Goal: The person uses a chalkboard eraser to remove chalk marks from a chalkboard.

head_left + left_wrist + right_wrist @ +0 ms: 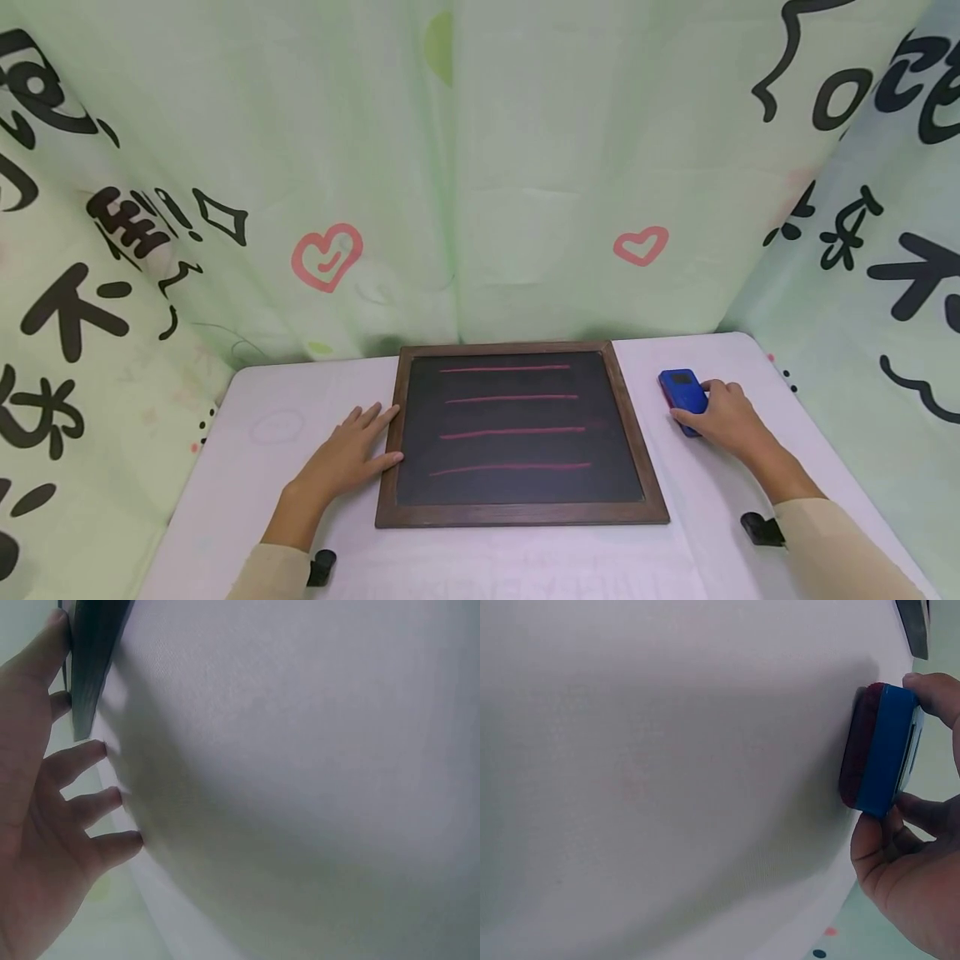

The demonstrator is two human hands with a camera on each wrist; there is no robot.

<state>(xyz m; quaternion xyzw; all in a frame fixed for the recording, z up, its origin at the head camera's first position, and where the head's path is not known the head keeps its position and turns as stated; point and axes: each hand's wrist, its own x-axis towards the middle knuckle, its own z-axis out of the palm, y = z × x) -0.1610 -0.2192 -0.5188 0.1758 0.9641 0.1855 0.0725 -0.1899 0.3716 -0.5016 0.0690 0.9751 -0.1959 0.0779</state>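
A blackboard in a brown wooden frame lies on the table, with several pink chalk lines drawn across it. My left hand touches the frame's left side with thumb and index finger, its fingers spread. In the left wrist view, the other fingers of that hand reach down to the tabletop beside the frame's edge. To the right of the board, my right hand grips a blue board eraser between thumb and fingers. The right wrist view shows the eraser's dark red felt pad facing the table.
A white-covered table bears everything. Pale green curtains with black writing and pink hearts hang behind it and at both sides. Small black devices sit at the left wrist and the right wrist.
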